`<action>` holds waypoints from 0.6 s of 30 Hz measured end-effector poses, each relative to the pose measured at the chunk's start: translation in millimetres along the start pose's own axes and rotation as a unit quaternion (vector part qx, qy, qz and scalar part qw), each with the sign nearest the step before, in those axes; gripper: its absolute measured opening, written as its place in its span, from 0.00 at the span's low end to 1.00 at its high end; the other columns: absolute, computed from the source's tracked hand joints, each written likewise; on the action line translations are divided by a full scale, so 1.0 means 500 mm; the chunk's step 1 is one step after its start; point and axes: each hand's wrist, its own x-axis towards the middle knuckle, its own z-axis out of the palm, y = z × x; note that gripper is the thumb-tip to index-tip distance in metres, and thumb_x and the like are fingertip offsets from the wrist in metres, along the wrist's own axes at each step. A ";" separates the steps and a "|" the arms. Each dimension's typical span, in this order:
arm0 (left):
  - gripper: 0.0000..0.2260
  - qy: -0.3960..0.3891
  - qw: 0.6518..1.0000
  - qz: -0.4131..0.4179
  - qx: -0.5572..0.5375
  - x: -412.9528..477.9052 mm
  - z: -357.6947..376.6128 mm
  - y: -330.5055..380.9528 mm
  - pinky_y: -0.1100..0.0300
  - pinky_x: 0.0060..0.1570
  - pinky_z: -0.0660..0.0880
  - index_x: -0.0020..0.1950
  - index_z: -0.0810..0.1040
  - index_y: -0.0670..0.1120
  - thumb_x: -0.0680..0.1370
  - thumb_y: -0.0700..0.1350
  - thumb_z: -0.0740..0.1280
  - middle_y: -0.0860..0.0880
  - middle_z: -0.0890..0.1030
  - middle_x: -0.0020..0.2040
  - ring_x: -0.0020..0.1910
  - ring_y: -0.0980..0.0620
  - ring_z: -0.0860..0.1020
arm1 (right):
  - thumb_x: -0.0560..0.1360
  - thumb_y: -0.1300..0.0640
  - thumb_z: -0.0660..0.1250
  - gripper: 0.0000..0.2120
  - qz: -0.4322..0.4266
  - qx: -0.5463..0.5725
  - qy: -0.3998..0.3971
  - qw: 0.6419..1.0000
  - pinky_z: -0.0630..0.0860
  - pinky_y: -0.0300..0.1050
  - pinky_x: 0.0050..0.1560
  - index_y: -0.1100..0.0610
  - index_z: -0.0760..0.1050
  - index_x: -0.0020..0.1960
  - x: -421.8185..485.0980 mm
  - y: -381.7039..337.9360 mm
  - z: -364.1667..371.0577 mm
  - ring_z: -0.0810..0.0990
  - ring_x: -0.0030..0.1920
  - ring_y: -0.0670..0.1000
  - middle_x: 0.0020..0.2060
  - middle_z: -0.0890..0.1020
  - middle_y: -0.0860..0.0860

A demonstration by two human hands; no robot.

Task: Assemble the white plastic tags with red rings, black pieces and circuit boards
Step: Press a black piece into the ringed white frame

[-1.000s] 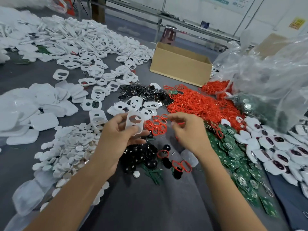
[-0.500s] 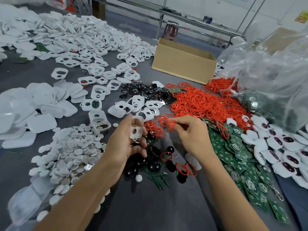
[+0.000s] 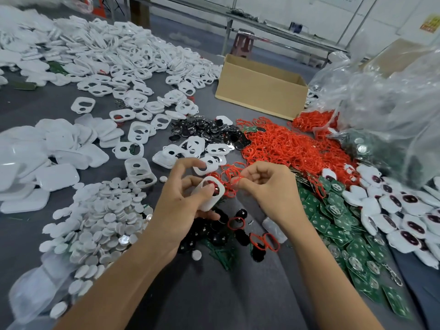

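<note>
The left hand (image 3: 177, 206) grips a white tag (image 3: 209, 204) with curled fingers and a thumb laid across its face, the forefinger lifted clear. The tag is held tilted just above the grey table (image 3: 214, 301), over a scatter of black pieces (image 3: 241, 213). The right hand (image 3: 271, 189) pinches a thin red ring (image 3: 234, 181) between thumb and forefinger, right beside the tag's upper edge. I cannot tell whether ring and tag touch. Behind the hands spreads the heap of red rings (image 3: 281, 148). To the right lie green circuit boards (image 3: 333, 225).
</note>
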 end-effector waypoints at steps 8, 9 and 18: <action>0.05 0.038 0.988 0.063 0.135 0.000 0.001 -0.005 0.51 0.38 0.83 0.46 0.86 0.49 0.72 0.41 0.75 0.59 0.82 0.38 0.38 0.56 0.82 | 0.65 0.57 0.79 0.07 -0.021 0.026 -0.030 0.999 0.76 0.45 0.34 0.55 0.81 0.35 -0.011 -0.040 0.004 0.78 0.30 0.55 0.28 0.81 0.52; 0.05 0.047 0.984 0.070 0.155 0.001 -0.001 -0.006 0.48 0.41 0.82 0.46 0.86 0.50 0.72 0.43 0.76 0.57 0.84 0.40 0.40 0.53 0.83 | 0.65 0.57 0.79 0.07 -0.026 0.023 -0.034 0.999 0.76 0.45 0.35 0.55 0.81 0.35 -0.012 -0.042 0.005 0.80 0.31 0.55 0.28 0.81 0.51; 0.02 0.085 0.981 0.078 0.156 -0.001 0.001 -0.008 0.64 0.27 0.77 0.42 0.84 0.49 0.73 0.42 0.74 0.50 0.83 0.36 0.25 0.51 0.80 | 0.68 0.61 0.77 0.08 -0.026 0.035 -0.078 0.996 0.76 0.45 0.39 0.51 0.81 0.42 -0.007 -0.037 -0.006 0.75 0.32 0.45 0.34 0.82 0.48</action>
